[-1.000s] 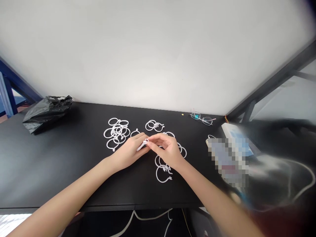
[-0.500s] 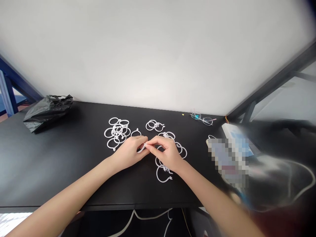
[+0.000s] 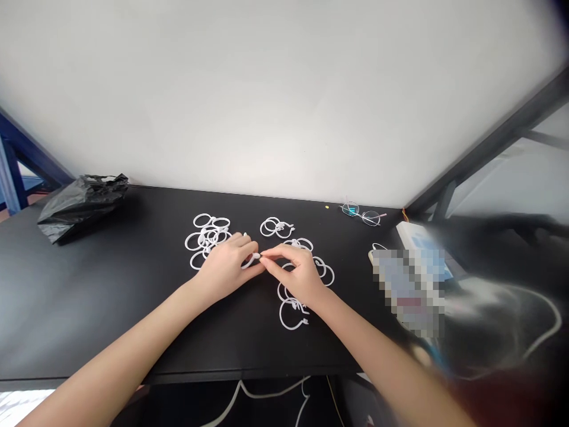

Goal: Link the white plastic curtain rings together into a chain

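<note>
Over the middle of the desk, my left hand (image 3: pixel 227 264) is closed around a white plastic ring (image 3: pixel 250 261), most of which its fingers hide. The thumb and forefinger of my right hand (image 3: pixel 302 274) pinch the end of that ring. A pile of linked or overlapping white rings (image 3: pixel 194 242) lies just beyond and left of my left hand, partly covered by it. More white rings (image 3: pixel 291 328) with open gaps and small clasp ends lie under and around my right hand. A small cluster of rings (image 3: pixel 269 227) rests farther back, between the two hands.
A crumpled black plastic bag (image 3: pixel 84 204) sits at the back left of the black desk (image 3: pixel 111 284). Eyeglasses (image 3: pixel 370 218) lie at the back right, near a white box (image 3: pixel 420 243) and a blurred-out phone-like object (image 3: pixel 400 296). Cables hang below the front edge.
My left hand has shifted slightly left, now covering more of the left pile. The held ring turned a little, and its end shows between the hands. The view moved slightly.
</note>
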